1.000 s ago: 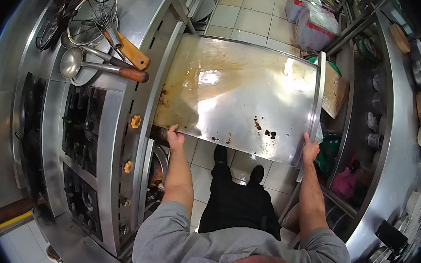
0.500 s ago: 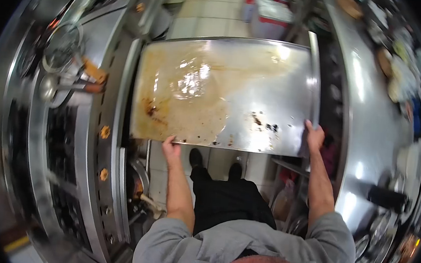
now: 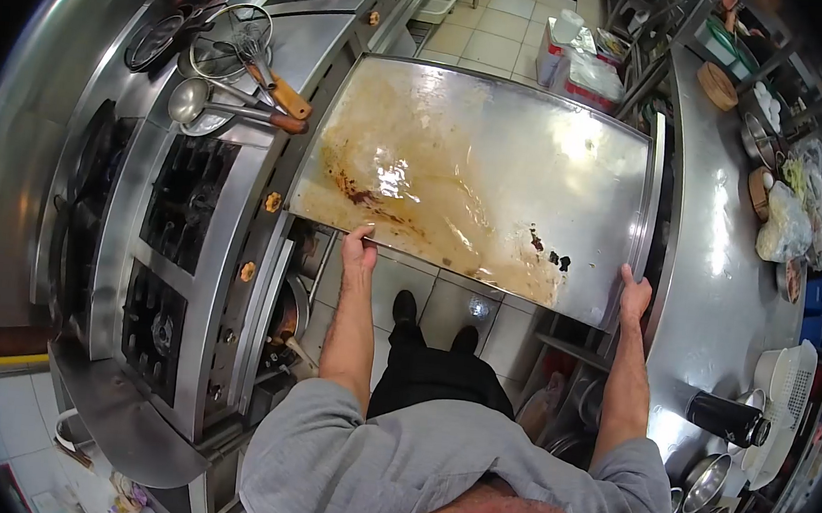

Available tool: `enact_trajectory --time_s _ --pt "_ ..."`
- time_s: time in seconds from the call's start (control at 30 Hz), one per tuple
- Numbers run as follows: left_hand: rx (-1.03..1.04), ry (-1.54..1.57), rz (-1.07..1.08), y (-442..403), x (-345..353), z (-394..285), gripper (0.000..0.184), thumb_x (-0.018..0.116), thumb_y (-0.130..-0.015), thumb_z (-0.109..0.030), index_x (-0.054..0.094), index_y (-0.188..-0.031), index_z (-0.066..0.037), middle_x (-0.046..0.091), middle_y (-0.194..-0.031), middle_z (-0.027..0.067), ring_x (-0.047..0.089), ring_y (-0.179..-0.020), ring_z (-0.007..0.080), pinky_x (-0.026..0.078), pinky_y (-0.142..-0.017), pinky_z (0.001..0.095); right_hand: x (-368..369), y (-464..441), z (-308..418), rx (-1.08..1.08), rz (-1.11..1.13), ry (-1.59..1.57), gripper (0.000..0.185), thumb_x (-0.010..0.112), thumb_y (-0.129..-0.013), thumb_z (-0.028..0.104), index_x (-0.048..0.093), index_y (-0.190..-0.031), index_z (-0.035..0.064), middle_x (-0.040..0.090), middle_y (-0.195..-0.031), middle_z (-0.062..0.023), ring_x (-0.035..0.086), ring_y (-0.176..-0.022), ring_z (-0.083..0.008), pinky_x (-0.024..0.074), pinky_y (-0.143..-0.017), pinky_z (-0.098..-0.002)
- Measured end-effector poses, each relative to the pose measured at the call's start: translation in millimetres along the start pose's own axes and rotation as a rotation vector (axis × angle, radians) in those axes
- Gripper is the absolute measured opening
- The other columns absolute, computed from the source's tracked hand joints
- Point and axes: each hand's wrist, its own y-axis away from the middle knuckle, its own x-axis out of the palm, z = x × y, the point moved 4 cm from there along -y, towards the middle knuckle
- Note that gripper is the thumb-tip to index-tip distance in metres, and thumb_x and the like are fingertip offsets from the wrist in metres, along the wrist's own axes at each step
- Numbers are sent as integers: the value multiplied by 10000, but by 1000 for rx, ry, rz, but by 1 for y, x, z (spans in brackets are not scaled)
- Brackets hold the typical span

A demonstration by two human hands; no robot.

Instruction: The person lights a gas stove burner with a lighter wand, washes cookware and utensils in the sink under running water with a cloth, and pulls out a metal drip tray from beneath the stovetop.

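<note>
A large metal tray [image 3: 495, 186] with raised edges spans the aisle between stove and counter. Brown liquid lies over its left and middle part, with dark burnt bits near the lower right. My left hand [image 3: 360, 250] grips the near edge toward the left, thumb on top and fingers underneath. At the near right corner my right hand [image 3: 635, 294] is closed round the edge, its fingers partly hidden. The tray slants, its left side farther from my body than its near right corner.
On the left is a stove [image 3: 163, 323] with burners, knobs, a ladle [image 3: 188, 100] and a whisk. A steel counter [image 3: 709, 253] runs along the right, bearing a black bottle [image 3: 727, 419], bowls and bags. Tubs [image 3: 588, 77] stand on the tiled floor beyond the tray.
The brown liquid has spread rightward across the tray. The tray has swung from nearly level in view to a slant. Both hands have kept their hold, and the view has shifted.
</note>
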Motion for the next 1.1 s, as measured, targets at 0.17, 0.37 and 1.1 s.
enact_trajectory --time_s 0.17,0.37,1.1 --pt "33 -6 17 16 26 -18 208 554 -608 107 561 -788 3 577 -774 61 568 -693 182 473 -653 295 -14 6 18 26 37 -11 601 629 -699 465 565 -936 -84 577 -931 -265 540 -922 -383 397 -804 -407" --pt "69 -32 64 4 29 -24 185 561 -608 104 569 -761 0 576 -718 69 569 -636 190 477 -637 300 -17 6 27 21 10 22 628 626 -691 483 560 -948 -86 565 -964 -272 526 -958 -388 395 -822 -411" --pt "92 -12 -13 -38 82 -14 239 548 -625 111 569 -836 1 577 -774 67 577 -687 208 490 -672 316 9 -66 61 24 44 19 628 627 -690 465 538 -1024 -60 550 -1010 -269 511 -998 -381 396 -839 -420"
